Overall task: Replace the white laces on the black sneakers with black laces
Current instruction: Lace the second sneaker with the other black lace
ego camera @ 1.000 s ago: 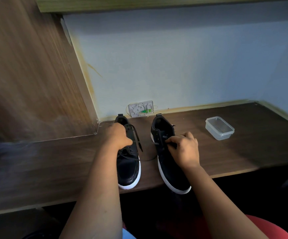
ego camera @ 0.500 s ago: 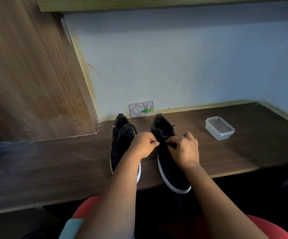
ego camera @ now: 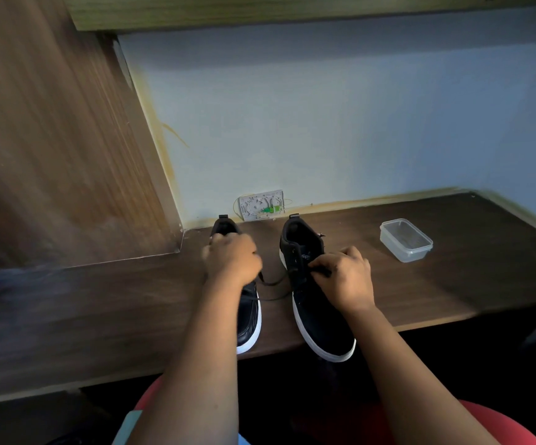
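Black lace (ego camera: 273,282) runs slack on the desk (ego camera: 100,316) between the two sneakers. My right hand (ego camera: 343,277) pinches it over the tongue of the right sneaker (ego camera: 318,322). My left hand (ego camera: 233,258) is curled above the left sneaker (ego camera: 249,319), blurred; I cannot tell if it holds the lace. A plastic box (ego camera: 406,240) stands well apart at right.
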Action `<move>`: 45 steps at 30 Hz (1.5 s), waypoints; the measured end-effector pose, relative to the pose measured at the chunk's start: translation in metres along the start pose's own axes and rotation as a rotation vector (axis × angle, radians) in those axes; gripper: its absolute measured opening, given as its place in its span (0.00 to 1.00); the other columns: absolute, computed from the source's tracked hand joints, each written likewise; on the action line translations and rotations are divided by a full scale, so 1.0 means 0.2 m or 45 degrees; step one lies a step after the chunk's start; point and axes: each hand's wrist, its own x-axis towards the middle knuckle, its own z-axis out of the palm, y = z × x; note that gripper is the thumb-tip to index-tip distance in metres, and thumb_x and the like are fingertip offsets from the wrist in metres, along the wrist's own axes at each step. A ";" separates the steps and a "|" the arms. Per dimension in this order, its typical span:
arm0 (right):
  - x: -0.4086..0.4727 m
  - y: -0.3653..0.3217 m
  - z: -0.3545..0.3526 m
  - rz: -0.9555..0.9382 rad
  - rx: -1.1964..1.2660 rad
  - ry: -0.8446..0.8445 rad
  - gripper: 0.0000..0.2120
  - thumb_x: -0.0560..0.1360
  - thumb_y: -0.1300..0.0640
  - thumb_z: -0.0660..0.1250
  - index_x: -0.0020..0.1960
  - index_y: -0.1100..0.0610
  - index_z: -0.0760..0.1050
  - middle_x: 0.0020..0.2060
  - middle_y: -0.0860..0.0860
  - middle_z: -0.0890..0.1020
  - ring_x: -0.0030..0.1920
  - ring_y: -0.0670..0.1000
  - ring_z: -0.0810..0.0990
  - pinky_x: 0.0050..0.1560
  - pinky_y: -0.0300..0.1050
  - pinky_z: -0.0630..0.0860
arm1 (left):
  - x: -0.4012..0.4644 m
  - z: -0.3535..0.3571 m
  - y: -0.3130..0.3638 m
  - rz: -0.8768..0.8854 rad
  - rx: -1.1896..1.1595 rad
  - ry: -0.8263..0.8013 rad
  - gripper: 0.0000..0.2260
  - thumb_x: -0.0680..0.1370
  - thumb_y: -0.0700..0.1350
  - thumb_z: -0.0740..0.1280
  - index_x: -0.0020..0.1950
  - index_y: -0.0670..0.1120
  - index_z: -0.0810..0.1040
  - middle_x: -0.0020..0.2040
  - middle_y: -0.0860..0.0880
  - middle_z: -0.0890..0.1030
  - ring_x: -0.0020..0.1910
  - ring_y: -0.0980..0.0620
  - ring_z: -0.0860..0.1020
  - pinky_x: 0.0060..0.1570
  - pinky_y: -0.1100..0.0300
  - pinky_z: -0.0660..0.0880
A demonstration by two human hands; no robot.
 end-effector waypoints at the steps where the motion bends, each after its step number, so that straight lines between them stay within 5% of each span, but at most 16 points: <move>1: 0.00 0.00 0.00 -0.003 -0.001 -0.012 0.07 0.70 0.51 0.72 0.47 0.44 0.83 0.43 0.42 0.84 0.52 0.52 0.71 0.48 0.47 0.62 | -0.01 0.04 0.05 0.130 -0.081 -0.016 0.12 0.79 0.48 0.60 0.59 0.55 0.78 0.62 0.51 0.77 0.65 0.45 0.68 0.64 0.46 0.63; 4: -0.01 0.00 0.00 -0.018 -0.007 -0.016 0.07 0.71 0.51 0.71 0.48 0.45 0.84 0.44 0.43 0.84 0.52 0.53 0.71 0.48 0.48 0.64 | -0.03 0.15 0.17 0.250 -0.202 -0.225 0.11 0.82 0.49 0.56 0.58 0.53 0.76 0.60 0.50 0.78 0.69 0.44 0.65 0.71 0.41 0.53; 11: -0.01 0.01 0.00 -0.029 0.022 -0.012 0.07 0.71 0.51 0.72 0.49 0.45 0.84 0.44 0.43 0.84 0.51 0.53 0.71 0.46 0.47 0.63 | -0.02 0.23 0.17 0.149 -0.381 -0.391 0.11 0.82 0.52 0.59 0.51 0.49 0.78 0.55 0.46 0.78 0.59 0.40 0.73 0.63 0.42 0.66; 14: -0.01 0.01 -0.01 -0.027 0.024 0.006 0.07 0.71 0.52 0.72 0.48 0.45 0.84 0.43 0.44 0.84 0.51 0.53 0.71 0.46 0.46 0.62 | 0.00 0.17 0.13 0.055 -0.550 -0.253 0.09 0.81 0.45 0.59 0.46 0.53 0.76 0.54 0.50 0.78 0.58 0.42 0.73 0.63 0.44 0.66; 18: 0.00 0.02 -0.02 0.026 0.092 0.032 0.05 0.69 0.50 0.74 0.45 0.44 0.83 0.38 0.42 0.82 0.50 0.53 0.72 0.47 0.47 0.66 | 0.06 0.01 -0.02 -0.410 -0.567 0.337 0.10 0.79 0.40 0.57 0.50 0.52 0.75 0.62 0.47 0.74 0.63 0.44 0.68 0.59 0.48 0.63; 21: 0.00 0.01 -0.02 0.027 0.114 -0.001 0.04 0.69 0.50 0.74 0.45 0.44 0.83 0.33 0.38 0.77 0.50 0.53 0.73 0.50 0.49 0.70 | 0.06 -0.02 -0.07 -0.486 -0.358 0.145 0.12 0.77 0.41 0.57 0.56 0.48 0.76 0.65 0.45 0.72 0.66 0.42 0.65 0.58 0.46 0.62; 24: 0.00 0.00 -0.02 -0.029 0.058 0.008 0.05 0.71 0.51 0.73 0.47 0.45 0.83 0.37 0.39 0.79 0.51 0.54 0.72 0.47 0.48 0.65 | 0.02 0.01 -0.03 -0.404 -0.096 -0.144 0.14 0.77 0.46 0.59 0.62 0.48 0.75 0.66 0.45 0.72 0.67 0.42 0.63 0.58 0.45 0.62; 31: -0.01 -0.01 0.01 -0.224 -0.339 -0.127 0.10 0.77 0.50 0.63 0.51 0.47 0.83 0.53 0.47 0.77 0.55 0.56 0.67 0.46 0.49 0.57 | -0.04 0.20 0.18 0.222 -0.225 -0.172 0.10 0.82 0.49 0.57 0.56 0.53 0.77 0.58 0.51 0.78 0.69 0.46 0.64 0.72 0.39 0.48; 38: -0.01 -0.01 0.03 -0.150 -0.344 -0.046 0.08 0.76 0.51 0.63 0.47 0.52 0.81 0.50 0.50 0.77 0.52 0.57 0.69 0.44 0.49 0.60 | 0.01 0.27 0.19 0.092 -0.398 -0.326 0.17 0.82 0.56 0.55 0.50 0.47 0.78 0.50 0.47 0.80 0.56 0.43 0.75 0.59 0.47 0.69; 42: -0.01 -0.01 0.04 -0.174 -0.314 -0.078 0.08 0.76 0.53 0.64 0.49 0.51 0.81 0.52 0.49 0.77 0.54 0.57 0.69 0.45 0.48 0.59 | 0.02 0.29 0.18 0.068 -0.540 -0.358 0.17 0.81 0.55 0.59 0.46 0.44 0.80 0.46 0.46 0.80 0.49 0.44 0.77 0.57 0.48 0.73; 45: -0.01 -0.01 0.03 -0.170 -0.262 -0.103 0.08 0.76 0.52 0.65 0.51 0.48 0.82 0.53 0.47 0.78 0.56 0.56 0.68 0.46 0.48 0.58 | 0.03 0.30 0.17 0.057 -0.605 -0.369 0.15 0.80 0.51 0.64 0.37 0.44 0.72 0.38 0.46 0.74 0.41 0.46 0.74 0.44 0.56 0.69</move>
